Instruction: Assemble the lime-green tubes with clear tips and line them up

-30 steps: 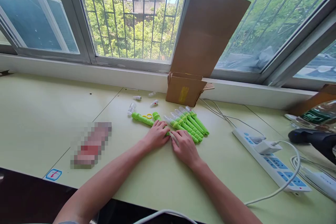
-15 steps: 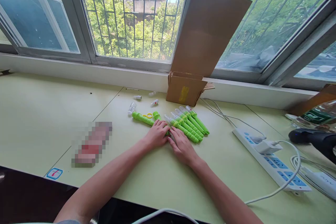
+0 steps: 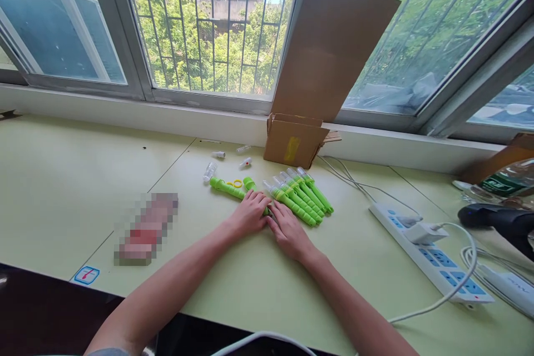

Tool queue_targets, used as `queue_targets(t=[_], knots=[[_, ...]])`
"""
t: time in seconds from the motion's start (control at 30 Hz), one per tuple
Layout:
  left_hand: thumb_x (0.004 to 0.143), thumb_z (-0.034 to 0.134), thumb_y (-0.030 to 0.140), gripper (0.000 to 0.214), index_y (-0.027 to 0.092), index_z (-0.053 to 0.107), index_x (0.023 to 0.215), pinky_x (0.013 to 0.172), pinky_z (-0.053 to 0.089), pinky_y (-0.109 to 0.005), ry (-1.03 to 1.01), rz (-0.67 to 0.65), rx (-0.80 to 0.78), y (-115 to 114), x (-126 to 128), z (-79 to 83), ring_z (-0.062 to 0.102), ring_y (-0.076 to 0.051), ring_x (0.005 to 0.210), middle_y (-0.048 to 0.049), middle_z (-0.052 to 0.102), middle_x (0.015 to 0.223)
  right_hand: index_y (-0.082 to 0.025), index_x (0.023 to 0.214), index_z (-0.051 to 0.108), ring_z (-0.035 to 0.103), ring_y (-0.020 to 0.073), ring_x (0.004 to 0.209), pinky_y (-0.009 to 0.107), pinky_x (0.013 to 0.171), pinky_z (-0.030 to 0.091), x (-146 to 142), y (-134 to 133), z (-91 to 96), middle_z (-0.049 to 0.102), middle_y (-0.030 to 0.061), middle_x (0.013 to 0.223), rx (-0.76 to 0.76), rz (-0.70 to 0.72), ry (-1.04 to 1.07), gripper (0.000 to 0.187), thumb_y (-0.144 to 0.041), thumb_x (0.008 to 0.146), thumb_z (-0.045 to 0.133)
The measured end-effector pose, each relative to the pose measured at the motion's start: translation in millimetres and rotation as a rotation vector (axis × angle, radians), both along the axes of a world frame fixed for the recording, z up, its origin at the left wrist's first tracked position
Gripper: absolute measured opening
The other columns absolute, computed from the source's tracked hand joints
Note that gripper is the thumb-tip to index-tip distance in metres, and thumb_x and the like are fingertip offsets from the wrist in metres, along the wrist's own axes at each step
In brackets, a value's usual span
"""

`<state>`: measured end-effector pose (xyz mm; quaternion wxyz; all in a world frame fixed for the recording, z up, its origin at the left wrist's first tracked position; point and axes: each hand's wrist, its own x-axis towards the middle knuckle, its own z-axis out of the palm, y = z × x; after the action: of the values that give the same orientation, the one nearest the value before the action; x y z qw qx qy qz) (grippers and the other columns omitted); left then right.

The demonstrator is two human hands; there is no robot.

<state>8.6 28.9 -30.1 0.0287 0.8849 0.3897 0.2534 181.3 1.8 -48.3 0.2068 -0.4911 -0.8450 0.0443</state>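
My left hand (image 3: 249,213) lies knuckles up on the pale green table (image 3: 75,189), its fingers curled over a green plastic tube (image 3: 250,184) whose top end pokes out beyond them. My right hand (image 3: 287,231) rests beside it, fingers stretched flat, their tips touching the near end of a slanted row of several green tubes with clear caps (image 3: 301,197). The two hands touch each other. Another green tube (image 3: 226,188) lies to the left, next to a yellow ring (image 3: 237,183).
Clear caps (image 3: 209,171) and small white parts (image 3: 218,154) lie behind the tubes. An open cardboard box (image 3: 294,143) stands at the windowsill. At the right are a white power strip (image 3: 429,253) with cables, a black tool (image 3: 496,219) and a bottle (image 3: 504,181). A blurred object (image 3: 146,228) lies at the left.
My right hand has slid a little left and forward until it meets my left hand. The row of tubes has shifted slightly away.
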Motion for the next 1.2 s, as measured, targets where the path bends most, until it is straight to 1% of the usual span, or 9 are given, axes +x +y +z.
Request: queue_targets(t=[0.23,0.37,0.47,0.6,0.83,0.9,1.0,1.1,1.2], knots=[[0.076,0.055,0.024,0.036,0.018,0.05,0.111,0.106,0.028,-0.044,0.008,0.004,-0.002,-2.7,1.8,3.4,0.045,-0.025,0.113,-0.0099,0.055,0.112,-0.013,0.132,0.044,0.039,0.0286,0.127,0.048,0.104,0.035,-0.7,-1.2,3.5,0.048,0.0155,0.134,0.023,0.043,0.022,0.048,-0.038,0.093,0.035],[0.075,0.054,0.019,0.038,0.019,0.05,0.112,0.098,0.036,-0.04,0.005,-0.01,-0.014,-7.1,2.3,9.9,0.047,-0.025,0.107,-0.0094,0.055,0.111,-0.012,0.131,0.045,0.042,0.0284,0.124,0.047,0.103,0.036,-0.6,-1.4,4.8,0.051,0.016,0.13,0.044,0.068,0.054,0.046,-0.036,0.091,0.038],[0.072,0.055,0.019,0.043,0.021,0.049,0.115,0.094,0.039,-0.039,-0.008,0.0,-0.033,-8.5,1.9,12.2,0.045,-0.025,0.108,-0.0091,0.053,0.113,-0.014,0.131,0.044,0.043,0.0284,0.123,0.048,0.102,0.037,-0.5,-1.0,5.1,0.051,0.0149,0.131,0.058,0.079,0.074,0.045,-0.034,0.091,0.04],[0.07,0.058,0.022,0.05,0.019,0.046,0.119,0.098,0.037,-0.042,-0.047,0.028,-0.04,-7.7,1.3,11.2,0.042,-0.027,0.113,-0.0108,0.05,0.117,-0.017,0.133,0.044,0.042,0.0277,0.123,0.046,0.102,0.037,-1.2,-2.0,9.2,0.051,0.0129,0.131,0.055,0.097,0.072,0.046,-0.034,0.091,0.04],[0.066,0.054,0.014,0.062,0.02,0.041,0.127,0.099,0.035,-0.043,0.007,-0.065,-0.006,-13.8,1.3,17.1,0.04,-0.028,0.117,-0.0118,0.043,0.127,-0.025,0.124,0.055,0.042,0.0267,0.121,0.046,0.101,0.037,-2.8,-5.7,14.5,0.052,0.0087,0.129,0.068,0.131,0.066,0.036,-0.031,0.092,0.039],[0.068,0.052,0.014,0.059,0.02,0.042,0.125,0.1,0.033,-0.044,0.017,-0.015,0.016,-13.6,1.8,17.0,0.04,-0.027,0.117,-0.0113,0.044,0.127,-0.025,0.124,0.055,0.042,0.027,0.121,0.046,0.101,0.037,-2.8,-5.7,14.1,0.051,0.0089,0.129,0.074,0.122,0.063,0.036,-0.032,0.093,0.038],[0.074,0.05,0.016,0.047,0.021,0.046,0.121,0.106,0.024,-0.049,0.007,0.173,0.053,-8.5,0.6,13.2,0.039,-0.027,0.118,-0.0114,0.046,0.124,-0.023,0.124,0.055,0.043,0.0283,0.121,0.047,0.1,0.037,-2.5,-5.7,13.4,0.051,0.0105,0.13,0.064,0.097,0.035,0.038,-0.035,0.093,0.037],[0.083,0.045,0.029,0.032,0.019,0.052,0.112,0.107,0.015,-0.057,-0.002,0.394,0.077,-0.5,-3.9,6.9,0.036,-0.031,0.121,-0.0146,0.047,0.122,-0.021,0.124,0.056,0.043,0.0292,0.121,0.047,0.1,0.038,-1.9,-5.7,12.4,0.05,0.012,0.13,0.049,0.08,0.002,0.04,-0.037,0.093,0.036],[0.086,0.041,0.043,0.037,0.016,0.055,0.107,0.104,0.012,-0.064,0.018,0.535,0.045,6.1,-9.5,0.6,0.035,-0.034,0.122,-0.0178,0.048,0.121,-0.02,0.125,0.055,0.043,0.0292,0.121,0.047,0.1,0.038,-1.2,-5.5,11.1,0.05,0.0128,0.13,0.051,0.07,-0.015,0.042,-0.037,0.093,0.036]])
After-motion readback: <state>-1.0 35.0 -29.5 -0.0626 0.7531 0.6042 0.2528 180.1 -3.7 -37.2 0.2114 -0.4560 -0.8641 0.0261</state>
